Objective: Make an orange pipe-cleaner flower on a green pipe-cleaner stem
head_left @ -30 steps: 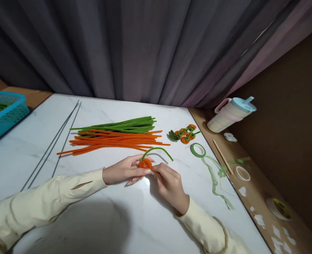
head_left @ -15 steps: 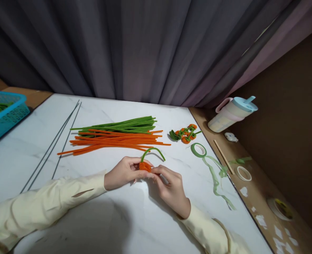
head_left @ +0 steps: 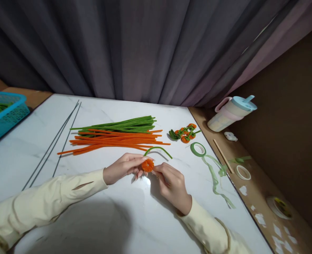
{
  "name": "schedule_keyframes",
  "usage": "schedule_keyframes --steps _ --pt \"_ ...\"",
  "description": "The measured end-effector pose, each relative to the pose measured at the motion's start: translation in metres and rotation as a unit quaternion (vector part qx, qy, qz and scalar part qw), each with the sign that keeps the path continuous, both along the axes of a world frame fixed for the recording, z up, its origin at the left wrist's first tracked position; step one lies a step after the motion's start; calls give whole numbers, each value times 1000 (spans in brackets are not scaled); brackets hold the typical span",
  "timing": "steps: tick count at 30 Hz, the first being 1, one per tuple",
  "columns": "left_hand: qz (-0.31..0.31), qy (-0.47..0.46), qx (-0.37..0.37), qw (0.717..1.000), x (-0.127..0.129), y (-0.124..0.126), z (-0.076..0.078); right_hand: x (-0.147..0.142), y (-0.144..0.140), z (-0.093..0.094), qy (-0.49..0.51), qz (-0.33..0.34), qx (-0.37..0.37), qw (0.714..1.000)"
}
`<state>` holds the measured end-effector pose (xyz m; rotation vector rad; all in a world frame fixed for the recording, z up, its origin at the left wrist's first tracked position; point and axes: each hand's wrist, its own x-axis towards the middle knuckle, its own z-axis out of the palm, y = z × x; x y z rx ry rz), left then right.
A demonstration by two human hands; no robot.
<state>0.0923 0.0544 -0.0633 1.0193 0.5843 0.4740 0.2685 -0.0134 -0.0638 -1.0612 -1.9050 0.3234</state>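
Between my hands, above the white marbled tabletop, is a small orange pipe-cleaner flower [head_left: 147, 165], its round ruffled face turned toward me. A green pipe-cleaner stem [head_left: 158, 147] arches from behind it to the right. My left hand [head_left: 125, 165] pinches the flower from the left, thumb along its upper edge. From the right, my right hand [head_left: 171, 181] has thumb and forefinger pressed together at the flower's edge. Beyond them lie bundles of orange pipe cleaners [head_left: 113, 141] and green pipe cleaners [head_left: 121, 124].
Finished orange flowers [head_left: 185, 138] lie at the right, near a green tape roll [head_left: 198, 149] with loose tape trailing. A tumbler [head_left: 231, 113], a wooden stick [head_left: 223, 156] and paper scraps sit along the right side. Thin dark wires [head_left: 58, 141] and a blue basket [head_left: 11, 113] are at left.
The orange flower has tilted so its face now points toward me, and its green stem leans further right. My left thumb has moved up to the flower's top edge.
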Motion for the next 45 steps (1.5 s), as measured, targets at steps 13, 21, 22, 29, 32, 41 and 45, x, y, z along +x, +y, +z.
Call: schedule_keyframes --steps 13,21,22,29,32,41,45 --pt "-21 28 59 998 2 -1 1 0 -3 -6 -33 21 29 999" --pt "-20 -8 -35 999 3 0 -1 3 -3 -9 -68 7 57 996" --pt "-22 -17 -52 998 3 0 -1 4 -3 -10 -75 3 60 995" --pt "-35 -14 -59 998 2 0 -1 5 -3 -12 -93 0 71 993" --pt "-47 -1 -34 998 1 0 -2 4 -3 -10 -98 -2 79 992" --pt "-53 20 -5 998 2 -2 -2 3 -1 -7 -124 -10 98 987" --pt "-54 22 -19 998 2 -1 0 2 -2 -6 -122 -16 84 989"
